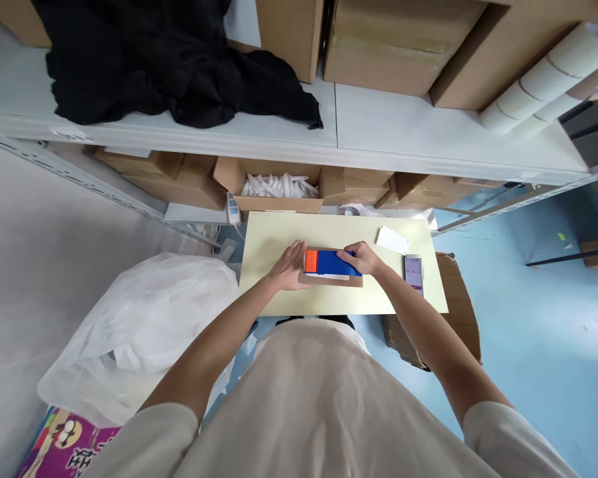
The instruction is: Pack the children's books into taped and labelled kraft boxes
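Observation:
My right hand [363,257] grips the right end of a flat, oblong blue object with an orange end [331,262], its thumb lying on top. I cannot make out exactly what kind of thing it is. Under it sits a small brown cardboard box [331,282], with a strip of white showing along the near side. My left hand [290,267] rests against the left end of the box, fingers stretched out, beside the orange end. Both hands are over the middle of a pale yellow table [284,304].
A white card or small box [393,239] and a phone [413,274] lie at the table's right. Behind stands a shelf [403,126] with cartons, black cloth [179,73] and white rolls [533,86]. An open carton [282,204] holds white pieces. A white plastic bag [154,318] bulges at left.

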`<control>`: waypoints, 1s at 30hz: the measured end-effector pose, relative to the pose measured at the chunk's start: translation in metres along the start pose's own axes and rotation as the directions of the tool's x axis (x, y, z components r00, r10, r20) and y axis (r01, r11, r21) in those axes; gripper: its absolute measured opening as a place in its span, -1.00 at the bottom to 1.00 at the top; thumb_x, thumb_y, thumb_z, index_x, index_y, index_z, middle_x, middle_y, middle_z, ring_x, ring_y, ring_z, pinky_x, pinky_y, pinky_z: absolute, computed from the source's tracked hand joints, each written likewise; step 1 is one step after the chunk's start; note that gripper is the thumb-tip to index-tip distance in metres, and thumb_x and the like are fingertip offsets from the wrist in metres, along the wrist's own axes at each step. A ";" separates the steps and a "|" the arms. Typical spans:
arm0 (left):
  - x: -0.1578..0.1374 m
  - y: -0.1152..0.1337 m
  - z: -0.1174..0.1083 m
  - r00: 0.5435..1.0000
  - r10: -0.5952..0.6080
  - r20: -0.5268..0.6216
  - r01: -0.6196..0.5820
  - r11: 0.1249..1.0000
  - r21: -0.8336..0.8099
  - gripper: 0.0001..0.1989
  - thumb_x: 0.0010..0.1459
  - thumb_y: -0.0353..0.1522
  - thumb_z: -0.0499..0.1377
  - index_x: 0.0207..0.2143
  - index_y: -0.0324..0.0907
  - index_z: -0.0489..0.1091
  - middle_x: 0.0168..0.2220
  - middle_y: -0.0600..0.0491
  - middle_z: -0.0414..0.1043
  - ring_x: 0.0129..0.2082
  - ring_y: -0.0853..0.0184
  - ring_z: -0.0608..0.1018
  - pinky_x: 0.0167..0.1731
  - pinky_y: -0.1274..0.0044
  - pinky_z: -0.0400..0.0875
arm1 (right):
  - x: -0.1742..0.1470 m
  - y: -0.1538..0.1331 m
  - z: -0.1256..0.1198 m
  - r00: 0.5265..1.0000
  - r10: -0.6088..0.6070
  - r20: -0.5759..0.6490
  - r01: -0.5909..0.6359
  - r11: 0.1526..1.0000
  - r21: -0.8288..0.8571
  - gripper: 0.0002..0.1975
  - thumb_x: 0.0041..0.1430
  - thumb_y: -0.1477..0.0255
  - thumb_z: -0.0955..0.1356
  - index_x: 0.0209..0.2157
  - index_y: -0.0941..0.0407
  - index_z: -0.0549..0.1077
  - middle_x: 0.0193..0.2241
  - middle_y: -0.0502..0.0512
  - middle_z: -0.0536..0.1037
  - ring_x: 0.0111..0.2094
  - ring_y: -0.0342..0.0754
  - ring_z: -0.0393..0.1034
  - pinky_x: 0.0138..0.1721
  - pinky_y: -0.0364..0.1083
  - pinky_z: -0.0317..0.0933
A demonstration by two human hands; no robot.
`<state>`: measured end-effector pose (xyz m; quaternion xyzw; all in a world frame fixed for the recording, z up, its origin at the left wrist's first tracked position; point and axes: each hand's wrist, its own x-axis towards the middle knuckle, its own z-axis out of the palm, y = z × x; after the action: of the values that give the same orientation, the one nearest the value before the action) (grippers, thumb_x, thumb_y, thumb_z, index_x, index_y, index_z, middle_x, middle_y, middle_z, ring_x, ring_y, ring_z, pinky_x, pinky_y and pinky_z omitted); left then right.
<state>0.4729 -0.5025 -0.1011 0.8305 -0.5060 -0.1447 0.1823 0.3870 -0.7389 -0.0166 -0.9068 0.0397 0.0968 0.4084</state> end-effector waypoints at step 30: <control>0.086 0.113 0.021 0.987 -0.068 0.146 0.043 0.984 0.173 0.20 -0.20 0.17 0.16 0.30 -0.40 -0.17 0.34 -0.33 -0.29 0.33 -0.08 -0.24 0.22 0.13 -0.39 | -0.058 0.171 -0.061 0.991 0.131 0.035 -0.131 0.991 -0.026 -0.49 0.08 0.04 0.21 -0.74 0.10 0.16 -0.73 -0.05 0.21 -0.66 -0.20 0.06 -0.57 -0.14 -0.01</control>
<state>0.4136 -0.6297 -0.0736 0.8435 -0.5054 -0.1687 0.0683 0.3129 -0.8986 -0.0898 -0.9051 0.0906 0.1404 0.3911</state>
